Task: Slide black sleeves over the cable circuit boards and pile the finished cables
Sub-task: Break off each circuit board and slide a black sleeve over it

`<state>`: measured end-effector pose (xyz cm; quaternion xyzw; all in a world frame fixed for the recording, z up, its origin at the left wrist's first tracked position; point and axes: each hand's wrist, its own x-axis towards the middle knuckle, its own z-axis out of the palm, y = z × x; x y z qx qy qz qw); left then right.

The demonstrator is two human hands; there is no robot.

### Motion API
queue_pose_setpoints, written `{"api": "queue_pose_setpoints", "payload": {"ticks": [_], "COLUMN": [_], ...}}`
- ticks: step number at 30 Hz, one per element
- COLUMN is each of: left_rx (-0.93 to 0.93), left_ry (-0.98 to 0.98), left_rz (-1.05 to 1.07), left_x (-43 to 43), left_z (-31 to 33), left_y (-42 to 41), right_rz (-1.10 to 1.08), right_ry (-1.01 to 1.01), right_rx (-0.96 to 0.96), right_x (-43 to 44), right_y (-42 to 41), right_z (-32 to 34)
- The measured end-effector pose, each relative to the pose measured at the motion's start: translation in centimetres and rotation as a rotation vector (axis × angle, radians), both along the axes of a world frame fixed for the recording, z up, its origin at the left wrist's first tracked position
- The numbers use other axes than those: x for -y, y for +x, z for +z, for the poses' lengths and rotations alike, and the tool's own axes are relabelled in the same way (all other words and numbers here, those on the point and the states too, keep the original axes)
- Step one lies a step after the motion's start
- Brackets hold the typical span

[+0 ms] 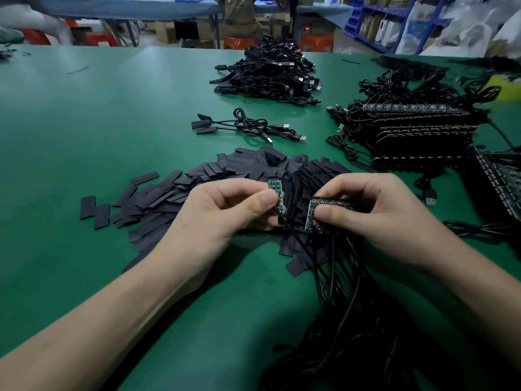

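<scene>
The green table [84,122] carries scattered black sleeves [225,167], a cable pile [270,74], and stacked circuit boards [417,128].

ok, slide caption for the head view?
Left hand pinches a bare circuit board; right hand grips more boards above loose sleeves.

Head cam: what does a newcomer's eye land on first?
The two hands at centre: the left hand pinches a single circuit board, and the right hand grips a bundle of boards. Under them spreads a heap of black sleeves on the green table. Farther back sits a big pile of finished cables, with a stack of bare boards to the right.
</scene>
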<state>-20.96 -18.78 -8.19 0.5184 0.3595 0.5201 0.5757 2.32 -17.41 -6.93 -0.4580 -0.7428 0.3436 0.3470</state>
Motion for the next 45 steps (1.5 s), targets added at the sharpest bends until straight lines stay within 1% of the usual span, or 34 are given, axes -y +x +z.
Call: {"api": "queue_pose_setpoints", "payload": {"ticks": [2, 5, 7, 9, 11, 13, 15, 16, 18, 20, 23, 25, 27, 28, 30, 31, 33, 35, 37, 38, 40, 43, 45], "left_rx": [-0.048, -0.099, -0.134, -0.153, -0.15, -0.209, -0.388, -0.491, -0.667, -0.754, -0.715, -0.708, -0.713, -0.719, -0.753, -0.779, -0.843, -0.924, -1.022, -1.066, -1.127, -1.213, -1.248], "left_ry": [0.07, 0.179, 0.237, 0.281, 0.277, 0.229, 0.26, 0.291, 0.347, 0.377, 0.377, 0.41, 0.474, 0.51, 0.576, 0.61, 0.654, 0.653, 0.638, 0.627, 0.609, 0.603, 0.629], "left_rz": [0.023, 0.086, 0.105, 0.083, 0.055, 0.098, 0.138, 0.105, -0.05, -0.219, -0.348, -0.399, -0.432, -0.442, -0.415, -0.357, -0.142, 0.107, 0.275, 0.312, 0.322, 0.281, 0.281], "left_x": [0.2, 0.2, 0.2, 0.3, 0.3, 0.2, 0.2, 0.4, 0.9, 1.3, 1.5, 1.5, 1.6, 1.7, 1.9, 1.8, 1.3, 0.6, -0.1, -0.4, -0.8, -0.9, -0.9], "left_z": [0.2, 0.3, 0.3, 0.3, 0.3, 0.1, -0.2, -0.3, -0.6, -0.8, -0.7, -0.6, -0.4, -0.3, -0.2, -0.2, -0.5, -0.7, -0.7, -0.7, -0.7, -0.3, 0.0], "left_y": [0.1, 0.1, 0.1, 0.2, 0.1, 0.0, 0.0, 0.0, 0.3, 0.6, 0.7, 0.8, 0.9, 0.9, 1.1, 1.1, 0.9, 0.3, -0.7, -1.2, -2.1, -2.7, -2.8], "right_rz": [-0.053, 0.012, 0.063, 0.06, 0.057, 0.094, 0.11, 0.098, 0.054, -0.002, -0.053, -0.096, -0.16, -0.209, -0.326, -0.362, -0.357, -0.366, -0.362, -0.348, -0.313, -0.269, -0.269], "right_ry": [0.14, 0.348, 0.407, 0.411, 0.347, 0.208, 0.107, 0.086, 0.063, 0.06, 0.09, 0.154, 0.281, 0.376, 0.575, 0.633, 0.668, 0.702, 0.711, 0.694, 0.632, 0.544, 0.564], "right_rx": [0.114, 0.187, 0.19, 0.159, 0.063, -0.15, -0.409, -0.511, -0.668, -0.773, -0.86, -0.873, -0.815, -0.731, -0.46, -0.316, -0.062, 0.178, 0.38, 0.455, 0.552, 0.618, 0.648], "right_x": [0.3, 1.1, 1.7, 2.0, 2.0, 2.1, 2.3, 2.3, 2.3, 2.1, 1.9, 1.7, 1.5, 1.4, 1.6, 1.7, 2.1, 2.3, 2.3, 2.4, 2.7, 3.0, 3.0], "right_y": [-0.3, -1.7, -2.8, -3.3, -3.2, -2.8, -2.6, -2.5, -2.5, -2.3, -1.7, -0.8, 0.1, 0.3, 0.3, 0.2, -0.1, -0.4, -1.0, -1.2, -1.6, -2.0, -2.1], "right_z": [0.3, 0.7, 0.5, 0.4, 0.6, 1.2, 1.8, 2.0, 2.3, 2.4, 2.6, 3.0, 3.5, 3.7, 3.7, 3.4, 2.9, 2.8, 3.0, 3.1, 2.9, 2.4, 2.5]}}
